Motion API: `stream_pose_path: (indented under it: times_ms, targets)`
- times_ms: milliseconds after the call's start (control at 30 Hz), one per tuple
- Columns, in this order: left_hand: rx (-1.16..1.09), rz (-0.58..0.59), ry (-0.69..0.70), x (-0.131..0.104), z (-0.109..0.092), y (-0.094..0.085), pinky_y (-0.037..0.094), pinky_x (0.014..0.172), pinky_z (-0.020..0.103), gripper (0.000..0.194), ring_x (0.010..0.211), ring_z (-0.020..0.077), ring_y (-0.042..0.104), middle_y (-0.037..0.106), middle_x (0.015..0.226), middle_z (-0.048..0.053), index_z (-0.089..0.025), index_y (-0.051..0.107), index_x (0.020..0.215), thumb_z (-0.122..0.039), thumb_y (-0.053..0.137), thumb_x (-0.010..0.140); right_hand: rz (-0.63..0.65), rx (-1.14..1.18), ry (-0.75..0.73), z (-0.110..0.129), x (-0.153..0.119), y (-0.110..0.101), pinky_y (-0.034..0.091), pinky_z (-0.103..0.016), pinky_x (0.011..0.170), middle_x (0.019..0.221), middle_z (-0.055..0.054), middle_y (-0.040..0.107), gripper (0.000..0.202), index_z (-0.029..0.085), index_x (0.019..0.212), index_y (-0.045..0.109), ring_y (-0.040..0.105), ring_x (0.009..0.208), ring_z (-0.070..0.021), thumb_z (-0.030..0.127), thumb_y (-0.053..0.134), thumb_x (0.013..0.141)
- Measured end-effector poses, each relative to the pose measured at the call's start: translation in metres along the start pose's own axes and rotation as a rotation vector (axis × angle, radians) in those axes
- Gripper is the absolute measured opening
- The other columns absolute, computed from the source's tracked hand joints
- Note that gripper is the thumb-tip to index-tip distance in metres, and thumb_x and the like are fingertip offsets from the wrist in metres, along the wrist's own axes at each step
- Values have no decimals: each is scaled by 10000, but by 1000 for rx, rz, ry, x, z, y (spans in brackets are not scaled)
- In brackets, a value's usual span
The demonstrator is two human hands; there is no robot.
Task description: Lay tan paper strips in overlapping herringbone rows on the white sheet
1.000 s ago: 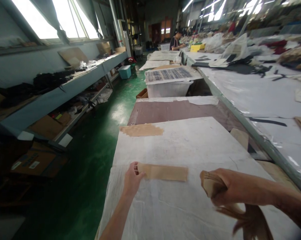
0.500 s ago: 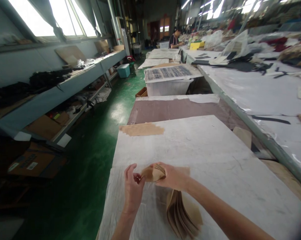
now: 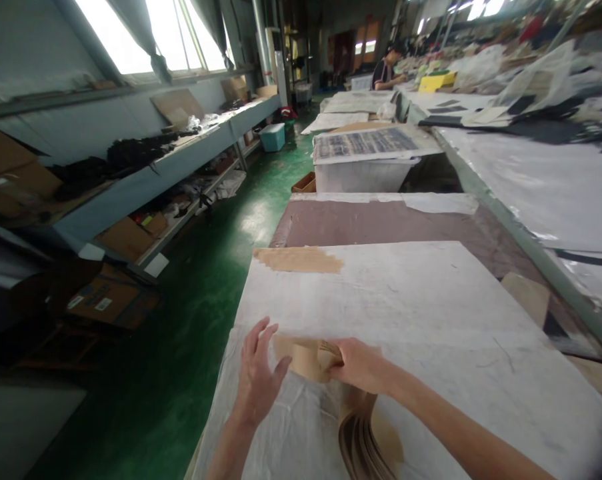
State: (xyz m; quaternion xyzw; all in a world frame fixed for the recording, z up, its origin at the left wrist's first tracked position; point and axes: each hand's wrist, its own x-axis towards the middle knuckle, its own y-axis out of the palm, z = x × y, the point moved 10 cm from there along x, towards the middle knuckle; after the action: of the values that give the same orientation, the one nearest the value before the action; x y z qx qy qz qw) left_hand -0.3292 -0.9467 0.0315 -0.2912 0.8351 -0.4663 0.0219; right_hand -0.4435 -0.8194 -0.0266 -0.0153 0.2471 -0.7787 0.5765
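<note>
A bundle of thin tan strips point(image 3: 363, 437), maybe paper or fabric, is bent over. My right hand point(image 3: 361, 365) is closed round its upper end, and the lower ends fan out toward me. From that grip a curled tan strip end point(image 3: 308, 362) reaches left, just over the white sheet point(image 3: 405, 287). My left hand point(image 3: 261, 373) has its fingers spread beside this end, the thumb tip close to its edge; whether they touch is unclear. Farther up the sheet lies a flat overlapping row of tan strips point(image 3: 298, 259).
A brown surface point(image 3: 365, 223) continues behind the sheet, then a white bin point(image 3: 363, 175) with a board on top. At right runs a long white worktable point(image 3: 541, 173); a person point(image 3: 388, 70) works far back. Left are a green floor point(image 3: 191, 320) and a loaded shelf bench point(image 3: 191, 157).
My left fingers have spread and moved slightly left, off the strip they were pinching. The curled end now shows wider, and my right hand keeps its hold. The camera has turned left.
</note>
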Motion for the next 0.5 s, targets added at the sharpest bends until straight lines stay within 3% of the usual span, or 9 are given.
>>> stream_pose_path:
  times_ms: [100, 200, 300, 400, 500]
  targets:
    - [-64, 297, 184, 0, -49, 23, 254, 1109, 481, 608, 1332, 249, 342, 464, 1385, 90, -253, 424, 1333, -100, 550, 759, 16, 26, -76, 17, -11, 3, 371, -204, 623, 779, 40, 674, 266, 201, 881, 641, 585, 704, -129, 119, 561, 641]
    - [-230, 544, 121, -3, -69, 47, 324, 1050, 413, 524, 1185, 236, 473, 588, 1220, 73, -232, 526, 1236, -129, 591, 726, -7, 31, -135, 25, -22, 2, 342, -197, 590, 680, 52, 606, 148, 184, 735, 586, 523, 640, -105, 93, 530, 633]
    - [-287, 699, -83, -11, -59, 68, 427, 761, 275, 121, 809, 163, 536, 610, 791, 8, -174, 639, 856, -227, 568, 773, -35, -18, -111, 18, -35, -8, 311, -201, 550, 622, 46, 555, 76, 174, 645, 541, 490, 604, -101, 103, 530, 623]
    - [-322, 803, -259, -24, -41, 78, 297, 529, 209, 149, 594, 92, 390, 429, 608, -49, -156, 557, 694, -273, 545, 786, -3, 29, -10, -1, -52, -20, 337, -201, 557, 686, 30, 622, 129, 178, 714, 594, 545, 650, -122, 113, 536, 619]
    - [-387, 847, -321, -29, -32, 78, 272, 520, 201, 160, 595, 80, 356, 404, 619, -57, -155, 533, 695, -289, 601, 747, 89, 209, 94, -23, -71, -26, 403, -203, 625, 832, 7, 701, 263, 182, 846, 645, 624, 775, -159, 106, 527, 624]
